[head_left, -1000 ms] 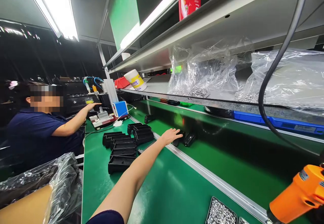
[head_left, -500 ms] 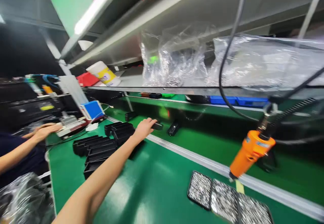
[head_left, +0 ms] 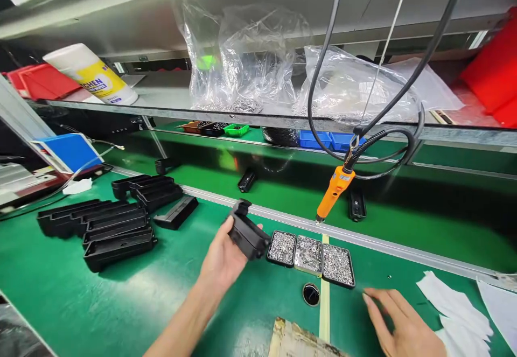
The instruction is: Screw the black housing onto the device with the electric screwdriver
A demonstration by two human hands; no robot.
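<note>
This was a factory assembly line; a green-matted workbench (head_left: 121,303) ran alongside a conveyor belt (head_left: 404,222) edged by an aluminium rail; an orange electric screwdriver (head_left: 333,193) hung on a cable above trays of screws (head_left: 310,253); stacked black plastic housings (head_left: 109,228) waited nearby; bagged hardware (head_left: 242,66) crowded the metal shelf (head_left: 169,101).

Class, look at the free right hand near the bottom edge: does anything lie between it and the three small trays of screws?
Nothing visible does. The right hand rests open on bare green mat, and the screw trays lie just beyond its fingertips, apart from it. The round black hole sits off to the side.
</note>
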